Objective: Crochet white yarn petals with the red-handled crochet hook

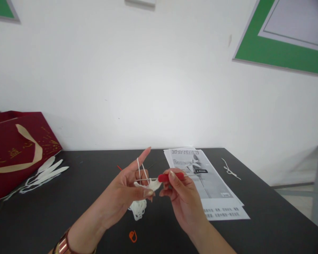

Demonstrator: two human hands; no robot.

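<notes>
Between thumb and fingers, my left hand (124,190) pinches a small piece of white crochet work (154,185). White yarn (140,169) loops over its raised index finger. My right hand (184,192) grips the red handle of a crochet hook (171,177), whose thin shaft points left across the work. Whether the hook's tip sits in a stitch is too small to tell. Below my left hand, a loose bundle of white yarn (138,209) lies on the black table. Nearer the front is an orange stitch marker (133,236).
Printed sheets (214,190) lie on the black table (100,243), right of my hands. A tied bit of white yarn (230,172) is farther right. White crocheted petal shapes (49,171) rest at the left beside a dark red gift bag (18,148). A white wall (137,88) stands behind.
</notes>
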